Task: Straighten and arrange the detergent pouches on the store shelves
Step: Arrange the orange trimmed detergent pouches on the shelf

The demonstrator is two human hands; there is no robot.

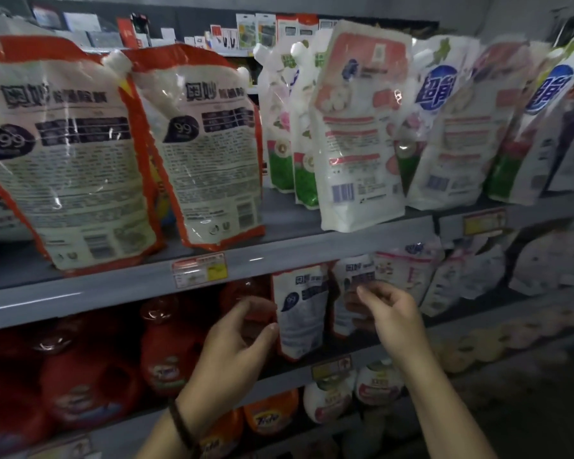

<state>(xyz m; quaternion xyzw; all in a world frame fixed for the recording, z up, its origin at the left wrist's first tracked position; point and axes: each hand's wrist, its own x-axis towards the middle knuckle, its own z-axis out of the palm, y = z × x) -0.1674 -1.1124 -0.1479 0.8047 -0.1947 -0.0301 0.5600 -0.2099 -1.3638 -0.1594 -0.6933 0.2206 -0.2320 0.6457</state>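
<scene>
Fingers (272,327) of our left hand (236,346) curve loosely and hold nothing, their tips just at the left edge of a red-trimmed detergent pouch (300,313) standing on the lower shelf (285,376). Our right hand (391,321) curls its fingers before the neighbouring pouch (353,276); we cannot tell whether it pinches it. Larger pouches (70,160) lean on the upper shelf (80,303).

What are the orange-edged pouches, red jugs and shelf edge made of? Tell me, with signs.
Orange-edged pouches: flexible glossy plastic film, by creases and glare streaks. Red jugs: rigid glossy plastic, probably, by moulded shape and highlights. Shelf edge: smooth grey painted metal, likely; plastic is possible.
</scene>
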